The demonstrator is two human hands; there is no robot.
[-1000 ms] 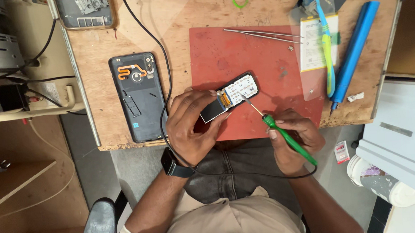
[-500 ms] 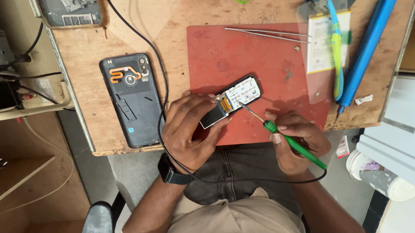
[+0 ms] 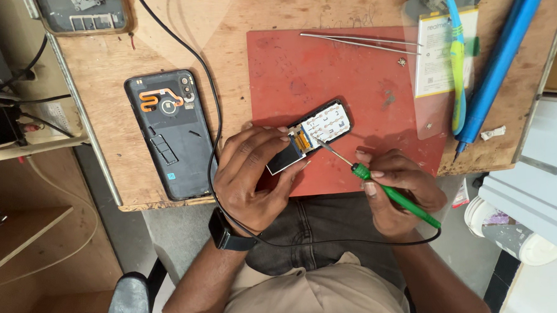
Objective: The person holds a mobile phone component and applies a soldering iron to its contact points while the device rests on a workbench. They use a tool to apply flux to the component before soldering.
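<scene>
Steadying a small opened handset on the red mat, the left hand clamps its lower end between thumb and fingers while the right hand, closed around a green-handled screwdriver, brings the thin tip to the exposed board near the middle of the device. Good work at this point probably depends on keeping the tip upright and seated, with the handset pressed flat to the surface. Tweezers lie well apart at the mat's far edge.
</scene>
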